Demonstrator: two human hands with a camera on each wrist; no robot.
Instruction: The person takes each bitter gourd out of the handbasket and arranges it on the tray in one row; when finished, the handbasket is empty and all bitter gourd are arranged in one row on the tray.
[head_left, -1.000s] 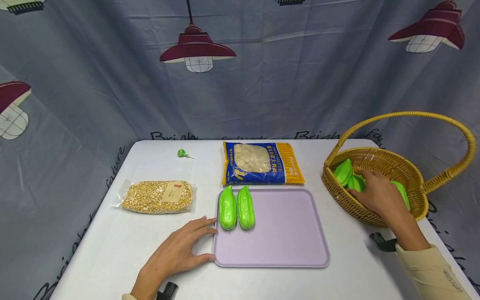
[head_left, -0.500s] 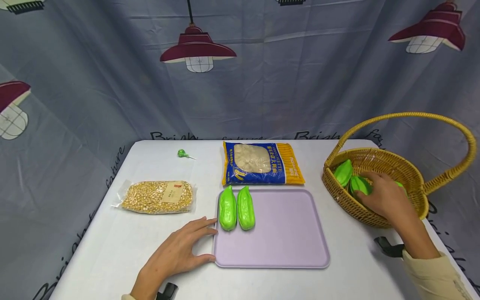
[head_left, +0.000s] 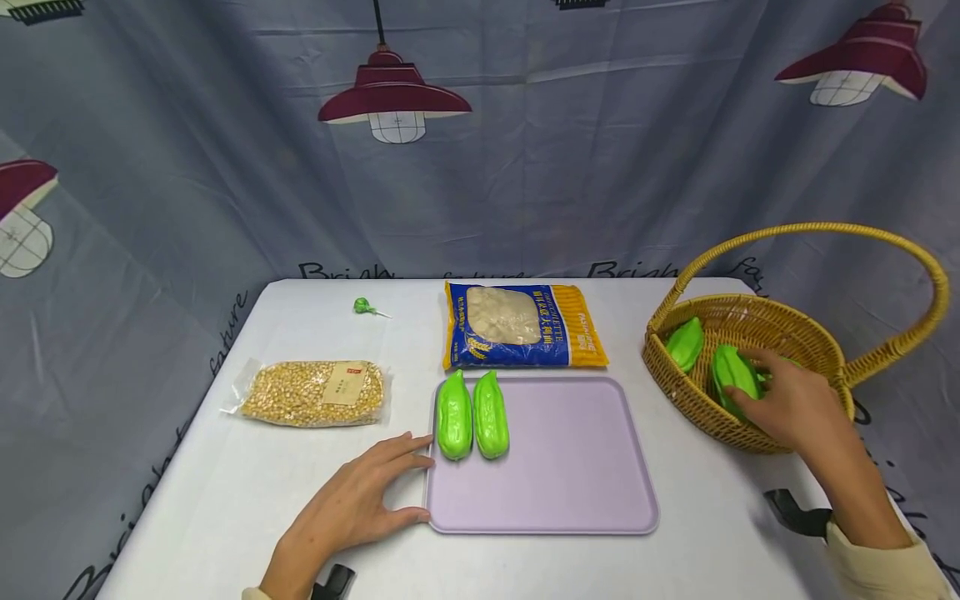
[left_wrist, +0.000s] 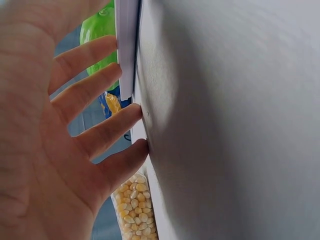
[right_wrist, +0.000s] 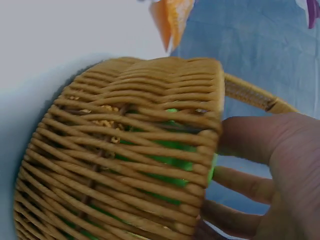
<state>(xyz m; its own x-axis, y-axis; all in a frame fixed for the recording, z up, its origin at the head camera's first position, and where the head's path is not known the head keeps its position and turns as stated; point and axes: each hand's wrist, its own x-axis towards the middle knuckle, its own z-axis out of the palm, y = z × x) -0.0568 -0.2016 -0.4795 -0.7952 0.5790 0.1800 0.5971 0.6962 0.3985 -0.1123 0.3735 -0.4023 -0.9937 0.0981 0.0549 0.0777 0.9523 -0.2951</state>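
Inside the wicker basket [head_left: 720,433] on the right, my right hand [head_left: 798,408] holds a green, ridged star fruit [head_left: 733,375] between thumb and fingers. Another star fruit [head_left: 685,343] lies against the basket's left wall, and a bit of green shows behind my hand. In the right wrist view the woven wall [right_wrist: 115,165] hides most of the fruit. My left hand [head_left: 360,500] has its fingers spread, with fingertips at the left edge of the lilac tray [head_left: 577,467]. Two star fruits, one left [head_left: 454,417] and one right [head_left: 491,417], lie side by side on that tray.
Behind the tray lies a blue and yellow pasta bag [head_left: 525,325]. A clear bag of corn kernels [head_left: 315,396] is at the left, with a green lollipop [head_left: 362,306] farther back. The basket's tall handle [head_left: 817,227] arches above its opening.
My right hand has shifted slightly right and toward me in the basket, and the star fruit at its thumb has moved right and turned more upright. The left hand stays put.
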